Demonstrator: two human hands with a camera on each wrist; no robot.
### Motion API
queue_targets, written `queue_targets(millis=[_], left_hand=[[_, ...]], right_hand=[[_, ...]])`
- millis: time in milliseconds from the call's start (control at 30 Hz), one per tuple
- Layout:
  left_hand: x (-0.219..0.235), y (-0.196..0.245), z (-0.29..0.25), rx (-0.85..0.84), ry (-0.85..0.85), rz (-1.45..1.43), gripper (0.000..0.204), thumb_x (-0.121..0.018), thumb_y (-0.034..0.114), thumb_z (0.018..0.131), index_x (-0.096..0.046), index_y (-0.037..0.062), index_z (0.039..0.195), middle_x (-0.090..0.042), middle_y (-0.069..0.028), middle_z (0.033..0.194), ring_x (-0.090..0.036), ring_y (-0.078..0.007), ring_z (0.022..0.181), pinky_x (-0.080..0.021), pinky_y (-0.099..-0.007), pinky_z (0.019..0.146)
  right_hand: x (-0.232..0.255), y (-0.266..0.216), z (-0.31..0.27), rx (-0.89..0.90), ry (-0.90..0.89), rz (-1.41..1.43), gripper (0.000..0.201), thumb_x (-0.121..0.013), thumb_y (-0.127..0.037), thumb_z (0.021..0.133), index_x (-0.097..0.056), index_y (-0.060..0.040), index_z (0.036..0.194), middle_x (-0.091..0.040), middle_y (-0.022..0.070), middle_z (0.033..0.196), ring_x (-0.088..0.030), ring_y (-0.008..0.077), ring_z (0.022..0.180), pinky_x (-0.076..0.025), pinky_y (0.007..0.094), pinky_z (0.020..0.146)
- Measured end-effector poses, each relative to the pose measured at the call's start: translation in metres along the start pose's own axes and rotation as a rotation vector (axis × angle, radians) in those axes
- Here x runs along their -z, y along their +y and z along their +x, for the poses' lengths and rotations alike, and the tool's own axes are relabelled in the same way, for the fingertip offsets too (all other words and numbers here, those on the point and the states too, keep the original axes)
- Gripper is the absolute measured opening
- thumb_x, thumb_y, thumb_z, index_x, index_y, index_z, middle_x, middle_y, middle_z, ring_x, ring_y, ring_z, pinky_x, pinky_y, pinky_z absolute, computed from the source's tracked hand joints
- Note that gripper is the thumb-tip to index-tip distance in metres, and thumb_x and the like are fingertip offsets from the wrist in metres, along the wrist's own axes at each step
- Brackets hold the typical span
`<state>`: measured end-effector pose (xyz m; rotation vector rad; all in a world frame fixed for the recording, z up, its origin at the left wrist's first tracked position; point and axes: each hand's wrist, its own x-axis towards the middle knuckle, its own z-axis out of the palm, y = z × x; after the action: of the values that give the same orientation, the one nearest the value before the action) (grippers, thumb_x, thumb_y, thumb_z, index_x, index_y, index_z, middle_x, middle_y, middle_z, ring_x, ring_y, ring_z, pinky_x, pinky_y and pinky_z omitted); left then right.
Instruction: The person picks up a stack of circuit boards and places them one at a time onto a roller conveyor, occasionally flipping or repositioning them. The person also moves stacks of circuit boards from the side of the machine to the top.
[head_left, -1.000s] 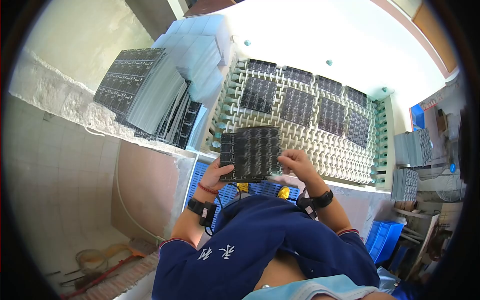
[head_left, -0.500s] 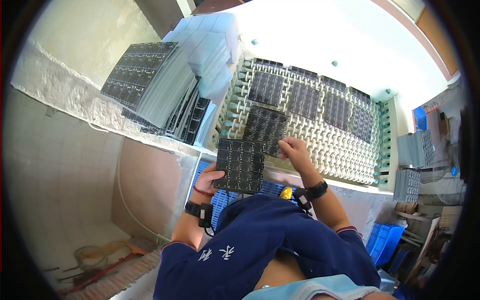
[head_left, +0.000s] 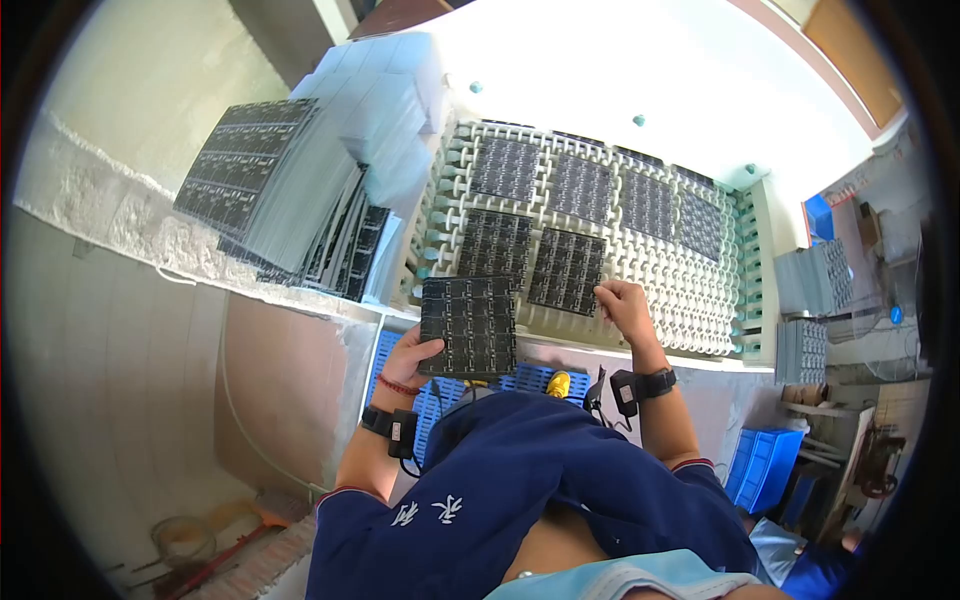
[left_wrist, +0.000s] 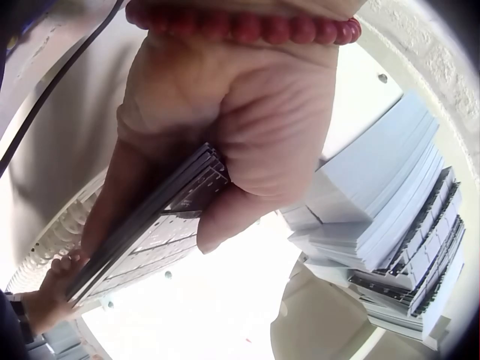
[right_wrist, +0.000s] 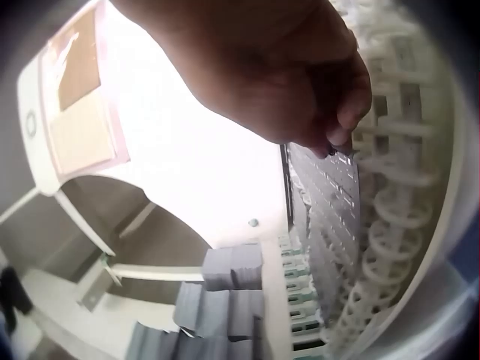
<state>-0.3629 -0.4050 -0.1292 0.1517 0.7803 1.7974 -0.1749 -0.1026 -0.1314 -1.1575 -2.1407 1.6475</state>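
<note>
In the head view my left hand [head_left: 408, 357] grips a stack of black circuit board panels [head_left: 468, 325] by its left side, thumb on top, in front of the roller conveyor [head_left: 670, 310]. The left wrist view shows the edges of several boards [left_wrist: 150, 225] between thumb and fingers. My right hand [head_left: 625, 308] pinches the near right corner of a single circuit board [head_left: 566, 270] over the rollers. From the right wrist, this board [right_wrist: 330, 217] slants down close to the white roller wheels. Another circuit board [head_left: 495, 245] lies left of it, partly behind the stack.
Farther up the conveyor lies a row of boards [head_left: 580, 185], with others at the white hood [head_left: 600, 70]. Tall leaning board stacks [head_left: 250, 170] stand on the left ledge. More stacks [head_left: 802, 350] and a blue crate [head_left: 765, 468] are at right.
My right hand has shifted right along the conveyor. Half a second ago one board lay in the near row; now there are two. The boards beyond have moved farther toward the hood.
</note>
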Motion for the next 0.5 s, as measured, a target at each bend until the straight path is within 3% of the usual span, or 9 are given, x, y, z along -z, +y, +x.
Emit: queue_targets(millis=[33, 67, 167, 300, 333, 400, 433, 500], left_hand=[[-0.003, -0.001, 0.004, -0.002, 0.001, 0.003, 0.036, -0.056, 0.002, 0.079, -0.048, -0.0025, 0.114, -0.057, -0.0143, 0.107, -0.059, -0.0227, 0.093, -0.05, -0.0358, 0.08], [-0.007, -0.002, 0.009, 0.007, -0.01, 0.006, 0.036, -0.056, 0.002, 0.079, -0.048, -0.0025, 0.114, -0.057, -0.0143, 0.107, -0.059, -0.0227, 0.093, -0.05, -0.0358, 0.08], [-0.016, -0.003, 0.02, 0.027, 0.025, 0.012, 0.033, -0.056, 0.001, 0.08, -0.049, -0.0021, 0.113, -0.058, -0.0135, 0.106, -0.059, -0.022, 0.092, -0.05, -0.0354, 0.08], [-0.021, -0.01, 0.04, 0.088, -0.061, 0.065, 0.032, -0.055, 0.002, 0.081, -0.049, -0.0014, 0.112, -0.058, -0.0126, 0.106, -0.059, -0.0209, 0.093, -0.05, -0.0347, 0.081], [-0.025, -0.011, 0.045, 0.101, -0.074, 0.071, 0.032, -0.055, 0.002, 0.081, -0.049, -0.0012, 0.112, -0.058, -0.0123, 0.106, -0.059, -0.0206, 0.094, -0.05, -0.0344, 0.081], [-0.027, -0.016, 0.051, 0.096, -0.084, 0.074, 0.031, -0.055, 0.003, 0.082, -0.049, -0.0016, 0.112, -0.057, -0.0124, 0.107, -0.058, -0.0206, 0.095, -0.049, -0.0341, 0.081], [-0.027, -0.017, 0.052, 0.084, -0.077, 0.074, 0.031, -0.054, 0.003, 0.082, -0.049, -0.0019, 0.112, -0.057, -0.0125, 0.107, -0.058, -0.0205, 0.095, -0.049, -0.0339, 0.082], [-0.028, -0.016, 0.051, 0.077, -0.057, 0.044, 0.031, -0.053, 0.005, 0.083, -0.048, -0.0027, 0.113, -0.057, -0.0134, 0.108, -0.058, -0.0215, 0.095, -0.049, -0.0345, 0.082]], right_hand=[[0.004, 0.004, 0.0, 0.056, 0.033, -0.262, 0.02, -0.062, -0.017, 0.078, -0.063, 0.002, 0.083, -0.061, 0.0101, 0.065, -0.058, 0.0127, 0.053, -0.045, 0.0264, 0.048], [0.0, 0.009, -0.004, 0.097, 0.14, -0.306, 0.025, -0.065, -0.021, 0.075, -0.064, 0.0003, 0.087, -0.063, 0.0132, 0.071, -0.06, 0.0158, 0.058, -0.047, 0.0281, 0.054], [-0.012, -0.018, -0.026, 0.185, 0.2, -0.288, 0.026, -0.067, -0.023, 0.075, -0.065, 0.0, 0.087, -0.064, 0.0123, 0.072, -0.061, 0.0172, 0.063, -0.048, 0.0278, 0.058], [-0.037, -0.037, -0.048, 0.116, -0.361, 0.148, 0.024, -0.064, -0.021, 0.079, -0.063, 0.0017, 0.085, -0.063, 0.0055, 0.07, -0.06, 0.0119, 0.065, -0.048, 0.0246, 0.058], [-0.037, -0.038, -0.049, 0.115, -0.342, 0.149, 0.024, -0.064, -0.021, 0.079, -0.063, 0.0017, 0.085, -0.063, 0.0055, 0.07, -0.06, 0.0119, 0.065, -0.048, 0.0246, 0.058], [-0.034, -0.037, -0.049, -0.024, -0.47, 0.288, 0.022, -0.061, -0.02, 0.082, -0.062, 0.0015, 0.08, -0.06, 0.0028, 0.065, -0.057, 0.0084, 0.059, -0.046, 0.022, 0.054], [-0.028, -0.033, -0.047, -0.02, -0.465, 0.285, 0.022, -0.061, -0.02, 0.082, -0.062, 0.0015, 0.08, -0.06, 0.0028, 0.065, -0.057, 0.0084, 0.059, -0.046, 0.022, 0.054], [0.0, -0.018, -0.041, 0.015, -0.157, 0.23, 0.021, -0.059, -0.02, 0.083, -0.06, 0.0009, 0.078, -0.057, 0.0014, 0.06, -0.052, 0.0061, 0.051, -0.042, 0.0202, 0.048]])
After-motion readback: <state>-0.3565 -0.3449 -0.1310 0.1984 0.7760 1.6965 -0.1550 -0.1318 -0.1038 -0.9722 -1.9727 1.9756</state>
